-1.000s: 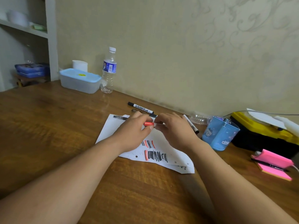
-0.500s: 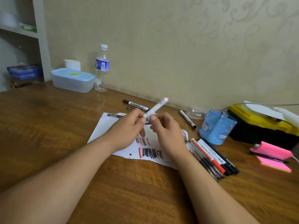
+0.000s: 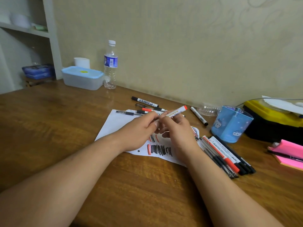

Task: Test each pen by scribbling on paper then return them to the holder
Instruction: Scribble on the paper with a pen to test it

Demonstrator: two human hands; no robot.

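Both hands meet over the white paper point(image 3: 114, 125), which carries red and black scribbles. My right hand point(image 3: 177, 131) holds a white marker with a red end point(image 3: 177, 111), its red end pointing up and to the right. My left hand point(image 3: 139, 130) pinches the marker's lower end. The blue pen holder point(image 3: 232, 124) stands to the right, with no pens showing above its rim. A row of several pens point(image 3: 224, 154) lies on the table just right of my right wrist. More pens point(image 3: 145, 101) lie beyond the paper, and one marker point(image 3: 199, 116) lies near the holder.
A lidded plastic box point(image 3: 82, 77) and a water bottle point(image 3: 110, 64) stand at the back by the wall. A yellow-and-black case point(image 3: 270, 122) sits behind the holder. Pink sticky notes with a pen on them point(image 3: 288, 153) lie at the right edge. Shelves stand at far left.
One second ago both hands held the marker low over the paper. It has since been lifted and tilted with its red end up; the view shifted and the row of pens came into sight.
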